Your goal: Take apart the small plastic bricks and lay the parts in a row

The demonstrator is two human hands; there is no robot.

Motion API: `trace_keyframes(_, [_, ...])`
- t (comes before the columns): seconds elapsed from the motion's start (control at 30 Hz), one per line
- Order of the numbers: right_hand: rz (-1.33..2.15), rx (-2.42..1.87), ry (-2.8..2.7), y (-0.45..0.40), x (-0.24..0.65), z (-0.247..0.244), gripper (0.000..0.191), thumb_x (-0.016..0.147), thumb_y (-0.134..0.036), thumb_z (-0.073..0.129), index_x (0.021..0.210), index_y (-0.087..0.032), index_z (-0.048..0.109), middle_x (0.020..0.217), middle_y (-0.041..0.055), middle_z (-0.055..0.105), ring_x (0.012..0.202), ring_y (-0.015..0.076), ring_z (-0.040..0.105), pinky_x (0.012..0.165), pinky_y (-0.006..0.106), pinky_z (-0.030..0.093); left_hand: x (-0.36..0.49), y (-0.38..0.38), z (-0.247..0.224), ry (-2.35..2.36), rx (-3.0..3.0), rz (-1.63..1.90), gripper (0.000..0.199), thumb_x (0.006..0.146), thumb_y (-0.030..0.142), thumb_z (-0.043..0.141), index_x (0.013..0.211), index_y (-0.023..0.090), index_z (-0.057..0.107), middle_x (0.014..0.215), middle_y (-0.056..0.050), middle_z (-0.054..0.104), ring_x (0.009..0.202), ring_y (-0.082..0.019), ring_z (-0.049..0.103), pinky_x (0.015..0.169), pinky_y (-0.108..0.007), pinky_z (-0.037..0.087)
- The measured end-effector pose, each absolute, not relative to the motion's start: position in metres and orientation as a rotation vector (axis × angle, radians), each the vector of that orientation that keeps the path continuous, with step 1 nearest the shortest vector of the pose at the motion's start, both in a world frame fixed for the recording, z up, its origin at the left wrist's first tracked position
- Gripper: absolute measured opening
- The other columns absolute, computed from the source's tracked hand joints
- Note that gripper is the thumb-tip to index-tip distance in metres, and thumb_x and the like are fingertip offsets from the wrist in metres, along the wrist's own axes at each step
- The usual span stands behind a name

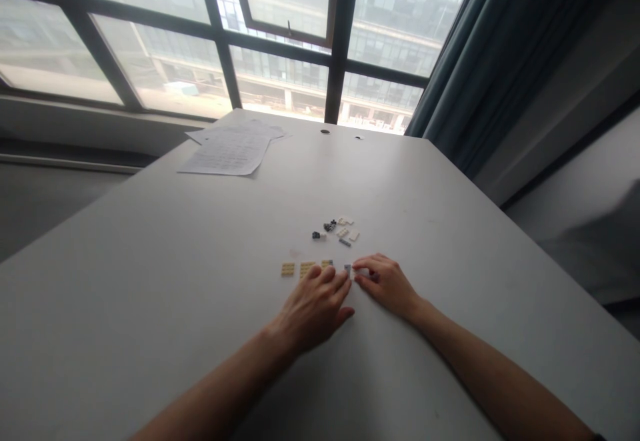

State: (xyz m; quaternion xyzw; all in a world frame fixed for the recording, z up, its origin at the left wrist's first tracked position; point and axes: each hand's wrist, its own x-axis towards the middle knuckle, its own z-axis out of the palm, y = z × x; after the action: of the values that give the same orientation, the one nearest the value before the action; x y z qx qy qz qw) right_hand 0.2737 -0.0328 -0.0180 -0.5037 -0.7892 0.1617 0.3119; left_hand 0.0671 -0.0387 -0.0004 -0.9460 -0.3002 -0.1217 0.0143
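My left hand [320, 304] lies palm down with its fingers apart, nothing visible in it, partly covering a row of small tan studded pieces. One tan piece [287, 269] sits left of it; another [307, 267] shows just beyond its fingers, beside a tan-and-grey piece [327, 263]. A small grey piece [347, 269] stands between my two hands, close to both sets of fingertips. My right hand [383, 281] is curled, thumb and forefinger apart at their tips beside the grey piece, with no object seen between them.
Beyond the hands are dark pieces [330, 225], white pieces [343, 232] and a grey bar-like piece [345, 243]. Printed papers [230, 151] lie at the far left of the white table [200, 247]. Two round holes are near its far edge, below the windows. A curtain hangs at right.
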Motion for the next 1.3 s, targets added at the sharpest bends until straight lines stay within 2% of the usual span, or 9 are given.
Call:
trace_keyframes(0.3, [0.429, -1.324, -2.077, -0.033, 0.271, -0.018, 0.017, 0.083, -0.017, 0.06, 0.098, -0.022, 0.067, 0.101, 0.0045, 0.069, 0.096, 0.018, 0.06, 0.09, 0.034, 0.046, 0.067, -0.039, -0.001, -0.953, -2.927, -0.429, 0.042, 0.087, 0.039, 0.055, 0.122, 0.016, 0.053, 0.119, -0.01, 0.061, 0.103, -0.025, 0.051, 0.088, -0.04, 0.035])
trace_keyframes(0.43, [0.423, -1.337, -2.046, -0.032, 0.273, -0.018, 0.021, 0.084, -0.022, 0.061, 0.104, -0.021, 0.065, 0.107, 0.0062, 0.066, 0.102, 0.019, 0.058, 0.093, 0.036, 0.046, 0.052, -0.023, 0.005, -1.078, -2.833, -0.693, 0.031, 0.091, 0.038, 0.05, 0.113, 0.02, 0.06, 0.117, -0.008, 0.063, 0.101, -0.024, 0.053, 0.086, -0.039, 0.038])
trace_keyframes(0.53, [0.41, -1.362, -2.077, -0.03, 0.275, -0.018, 0.025, 0.082, -0.024, 0.064, 0.107, -0.022, 0.065, 0.108, 0.0072, 0.064, 0.104, 0.0201, 0.057, 0.094, 0.037, 0.046, 0.027, 0.001, 0.007, -1.304, -2.631, -0.977, 0.025, 0.09, 0.037, 0.05, 0.101, 0.02, 0.065, 0.105, -0.007, 0.067, 0.096, -0.022, 0.056, 0.085, -0.038, 0.041])
trace_keyframes(0.7, [0.447, -1.471, -2.115, -0.027, 0.269, -0.017, 0.033, 0.078, -0.031, 0.069, 0.109, -0.021, 0.066, 0.105, 0.0066, 0.061, 0.094, 0.0185, 0.059, 0.087, 0.033, 0.048, -0.019, 0.037, -0.006, -1.604, -2.338, -1.199, 0.025, 0.088, 0.038, 0.049, 0.09, 0.021, 0.067, 0.096, -0.004, 0.068, 0.09, -0.022, 0.058, 0.087, -0.038, 0.044])
trace_keyframes(1.3, [0.497, -1.467, -2.161, -0.02, 0.261, -0.012, 0.026, 0.08, -0.028, 0.067, 0.106, -0.022, 0.067, 0.101, 0.0044, 0.06, 0.083, 0.0151, 0.057, 0.081, 0.029, 0.047, -0.027, 0.044, -0.019, -1.711, -2.338, -1.152, 0.026, 0.088, 0.038, 0.048, 0.087, 0.02, 0.067, 0.091, -0.004, 0.068, 0.089, -0.022, 0.057, 0.086, -0.035, 0.044])
